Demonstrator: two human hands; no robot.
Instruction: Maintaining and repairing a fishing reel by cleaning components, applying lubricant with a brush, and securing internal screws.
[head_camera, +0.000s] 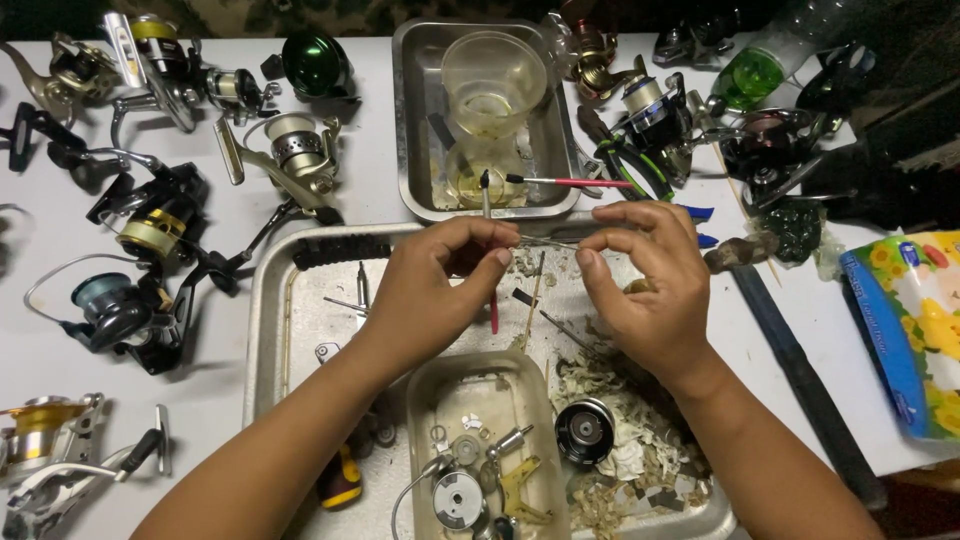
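While a clear plastic tub (487, 440) of small reel parts sits nearest in the metal tray (268, 300), the left hand (437, 282) and right hand (645, 282) meet above it, fingertips pinching either end of a thin metal rod (545, 242). Beyond stands a smaller steel pan (412, 120) holding a plastic cup (493, 80), with fishing reels (150, 225) scattered around.

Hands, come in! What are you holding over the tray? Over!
Left hand and right hand pinching a thin metal rod between fingertips. Over big steel tray. Nothing in between.
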